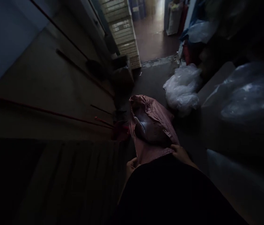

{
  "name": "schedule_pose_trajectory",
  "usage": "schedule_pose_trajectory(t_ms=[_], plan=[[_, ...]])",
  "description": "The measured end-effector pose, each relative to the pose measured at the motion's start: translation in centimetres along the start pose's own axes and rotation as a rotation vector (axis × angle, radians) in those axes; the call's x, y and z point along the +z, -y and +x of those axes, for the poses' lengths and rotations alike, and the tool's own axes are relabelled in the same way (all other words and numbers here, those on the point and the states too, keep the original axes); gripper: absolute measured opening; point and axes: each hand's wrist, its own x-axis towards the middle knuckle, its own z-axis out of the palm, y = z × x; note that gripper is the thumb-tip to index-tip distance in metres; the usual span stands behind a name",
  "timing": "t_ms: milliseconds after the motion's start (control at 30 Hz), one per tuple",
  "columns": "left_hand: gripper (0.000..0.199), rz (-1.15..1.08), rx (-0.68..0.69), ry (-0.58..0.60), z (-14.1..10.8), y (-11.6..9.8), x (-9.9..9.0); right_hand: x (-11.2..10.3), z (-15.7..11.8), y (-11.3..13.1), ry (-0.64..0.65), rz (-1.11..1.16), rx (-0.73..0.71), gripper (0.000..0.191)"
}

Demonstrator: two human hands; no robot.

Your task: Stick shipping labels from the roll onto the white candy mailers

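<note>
In the middle of the head view, one sack [162,114] stands out: dull pinkish-purple, crinkled, mouth gaping, something pale [152,128] inside. Two hands have fingers closed on its near rim, the left hand [131,166] at lower centre, the right hand [180,153] slightly higher. Right of it sit two plastic bundles, one whitish [182,89], one clear [251,93]; at least three long handles [47,112] slant across the left.

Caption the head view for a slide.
Left hand and right hand hold a gaping pinkish sack in dim light, near crumpled whitish plastic.
</note>
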Motion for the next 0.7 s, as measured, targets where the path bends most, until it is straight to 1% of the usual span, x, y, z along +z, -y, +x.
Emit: schedule_pose_trajectory(t_ms=[67, 133, 200, 267, 333, 400, 467, 533, 600, 633, 700], plan=[[0.016, 0.070, 0.009, -0.041, -1.9, 2.7, -2.0, 3.1, -3.3, 0.0, -0.022, 0.035, 0.025, 0.028], [0.016, 0.122, 0.026, -0.053, -3.9, 4.8, -3.6, 5.6, -6.6, 0.0, -0.040, 0.059, 0.044, 0.027], [0.017, 0.141, 0.046, -0.047, -6.0, 6.3, -4.7, 7.5, -9.7, 0.0, -0.059, 0.082, 0.061, 0.025], [0.020, 0.138, 0.039, -0.037, -8.1, 7.2, -4.9, 8.8, -12.6, -0.3, -0.082, 0.108, 0.080, 0.023], [0.024, 0.108, 0.008, -0.026, -10.2, 7.9, -4.4, 10.0, -15.3, -1.0, -0.109, 0.140, 0.103, 0.022], [0.025, 0.080, -0.011, -0.011, -12.6, 8.7, -3.2, 11.1, -18.1, -2.4, -0.136, 0.172, 0.125, 0.023], [0.022, 0.079, -0.009, 0.018, -15.5, 9.9, -1.5, 12.2, -21.1, -4.5, -0.155, 0.196, 0.141, 0.023], [0.021, 0.102, 0.004, 0.052, -18.8, 11.5, 0.1, 13.3, -24.4, -6.9, -0.160, 0.208, 0.145, 0.024], [0.026, 0.144, 0.031, 0.063, -22.5, 13.5, 1.5, 14.3, -27.8, -9.3, -0.149, 0.212, 0.136, 0.024], [0.030, 0.174, 0.043, 0.044, -24.4, 14.7, 2.0, 14.8, -29.5, -10.3, -0.141, 0.211, 0.128, 0.024], [0.037, 0.247, 0.038, -0.063, -28.2, 17.0, 2.7, 15.7, -32.7, -11.7, -0.119, 0.207, 0.110, 0.024]])
